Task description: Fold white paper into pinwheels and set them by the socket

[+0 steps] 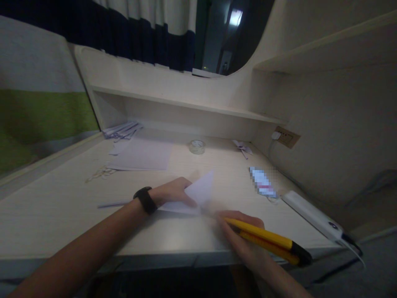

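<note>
The left hand (173, 193), a black band on its wrist, lay flat with fingers pressed together on a folded sheet of white paper (198, 192) near the front of the tabletop (62, 207), pinning its near edge while a triangular flap stood up. The right hand (245, 240) was closed around a yellow utility knife (266, 240), whose front end pointed toward the paper just beside the left fingers; the tip was blurred, so whether the blade was out could not be told. The chief danger looked to be that closeness: a slip or a push with too much force could carry the knife into the holding fingers. The raised flap might also shift, sending a cut off line or tearing the sheet. The dim light made the edge harder to judge. A tape roll (197, 146), loose papers (139, 155) and a white power strip (310, 215) lay well apart from it.
</note>
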Demonstrator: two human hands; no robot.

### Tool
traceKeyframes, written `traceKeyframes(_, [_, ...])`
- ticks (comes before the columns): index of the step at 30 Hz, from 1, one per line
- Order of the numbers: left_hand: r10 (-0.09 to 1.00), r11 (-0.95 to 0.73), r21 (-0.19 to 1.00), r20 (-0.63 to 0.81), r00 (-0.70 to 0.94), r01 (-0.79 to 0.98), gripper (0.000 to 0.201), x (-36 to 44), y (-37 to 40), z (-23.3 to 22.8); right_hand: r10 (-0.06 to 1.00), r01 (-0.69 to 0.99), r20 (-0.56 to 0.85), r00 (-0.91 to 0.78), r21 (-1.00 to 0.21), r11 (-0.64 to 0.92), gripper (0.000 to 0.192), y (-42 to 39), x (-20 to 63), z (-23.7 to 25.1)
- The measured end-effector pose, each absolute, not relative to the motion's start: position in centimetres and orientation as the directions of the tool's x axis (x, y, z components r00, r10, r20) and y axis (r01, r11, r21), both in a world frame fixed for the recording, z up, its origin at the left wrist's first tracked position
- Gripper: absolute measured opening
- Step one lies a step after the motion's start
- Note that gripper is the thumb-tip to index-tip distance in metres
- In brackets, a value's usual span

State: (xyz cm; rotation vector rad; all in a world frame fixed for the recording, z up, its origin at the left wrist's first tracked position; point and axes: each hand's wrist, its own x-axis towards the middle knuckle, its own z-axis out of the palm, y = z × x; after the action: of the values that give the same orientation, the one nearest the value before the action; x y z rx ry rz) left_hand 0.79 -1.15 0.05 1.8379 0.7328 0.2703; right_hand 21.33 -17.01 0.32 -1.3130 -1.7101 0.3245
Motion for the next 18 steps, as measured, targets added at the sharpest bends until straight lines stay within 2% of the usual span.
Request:
traceKeyframes(5, [0.571,-0.252,0.903,-0.153,0.806,0.349,0.039,0.4,-0.9,0.8,0.837,0.508,0.486,-0.252,-0.670,0.542,0.014,-17.0,23.1,1.8])
traceKeyframes(7, [0.542,-0.256,0.907,-0.152,0.826,0.334,0.039,0.2,-0.9,1.1,0.834,0.474,0.470,-0.288,-0.687,0.551,0.016,-16.8,23.6,2.1])
traceKeyframes(9, [0.529,-0.255,0.911,-0.149,0.836,0.324,0.039,0.2,-0.9,1.2,0.866,0.506,0.445,-0.230,-0.705,0.497,0.014,-16.7,23.5,2.0])
traceKeyframes(12, [0.547,-0.261,0.910,-0.134,0.826,0.321,0.038,0.3,-0.9,1.0,0.908,0.571,0.418,-0.011,-0.743,0.349,0.014,-16.7,22.7,1.2])
traceKeyframes(18, [0.599,-0.236,0.918,-0.121,0.791,0.319,0.035,0.5,-0.6,0.1,0.857,0.595,0.486,0.172,-0.744,0.303,0.017,-17.0,22.6,0.3])
